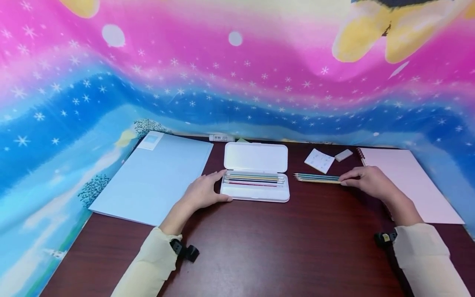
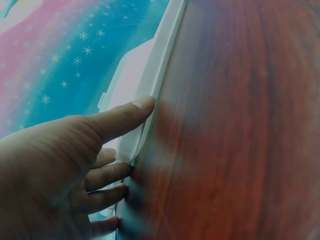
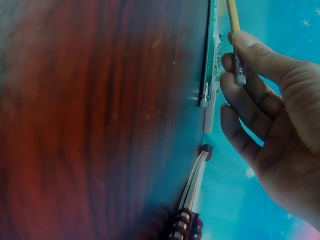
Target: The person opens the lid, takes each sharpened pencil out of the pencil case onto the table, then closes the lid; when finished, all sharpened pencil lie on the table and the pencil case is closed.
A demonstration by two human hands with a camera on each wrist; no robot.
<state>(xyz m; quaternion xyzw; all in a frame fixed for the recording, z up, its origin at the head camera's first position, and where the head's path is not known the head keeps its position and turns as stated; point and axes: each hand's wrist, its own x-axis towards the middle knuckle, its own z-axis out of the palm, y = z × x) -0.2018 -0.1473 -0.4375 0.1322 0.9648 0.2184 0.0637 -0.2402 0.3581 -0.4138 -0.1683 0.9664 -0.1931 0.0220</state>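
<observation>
A white pencil case (image 1: 256, 194) lies with its lid (image 1: 256, 156) raised, several pencils (image 1: 256, 179) lined up inside. My left hand (image 1: 203, 190) holds the case's left end, thumb at the front corner and index finger near the hinge side. In the left wrist view, the thumb (image 2: 125, 116) lies across the case's edge (image 2: 162, 55). To the right, my right hand (image 1: 372, 181) pinches a yellow pencil (image 3: 233, 17) near its eraser end between thumb and fingers. Green pencils (image 3: 207, 75) lie beside it on the table, below the yellow one in the right wrist view.
A light blue folder (image 1: 156, 177) lies at left, a pink spiral notebook (image 1: 412, 181) at right. Behind the pencils are a white patterned square (image 1: 319, 161) and an eraser (image 1: 343, 155). A white tube (image 1: 221, 138) lies by the fabric backdrop (image 1: 237, 90).
</observation>
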